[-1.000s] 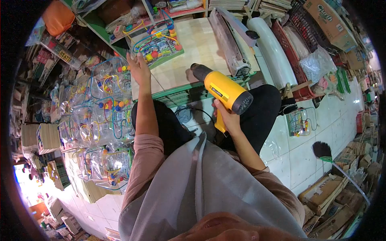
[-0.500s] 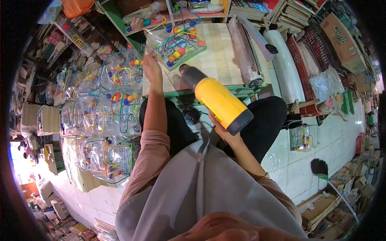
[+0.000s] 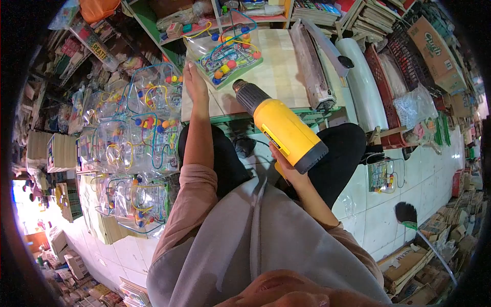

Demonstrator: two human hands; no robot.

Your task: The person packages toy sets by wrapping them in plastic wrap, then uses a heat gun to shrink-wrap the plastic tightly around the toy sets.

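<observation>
All visible fingers of the right hand (image 3: 288, 167) clasp the heat gun (image 3: 289, 132), presumably so it faces the bead toy (image 3: 232, 62); the left hand (image 3: 196, 85), fingers outstretched, perhaps steadies it.

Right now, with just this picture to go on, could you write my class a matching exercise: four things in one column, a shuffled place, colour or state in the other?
Column 1
1. Heat gun
2. Bead toy nearest it
3. Brush
4. Left hand

Column 2
A. Black bristles
B. On the tabletop
C. Open, beside a bead toy
D. Held in the right hand

Pairs: 1-D, 2-B, 3-A, 4-C
</observation>
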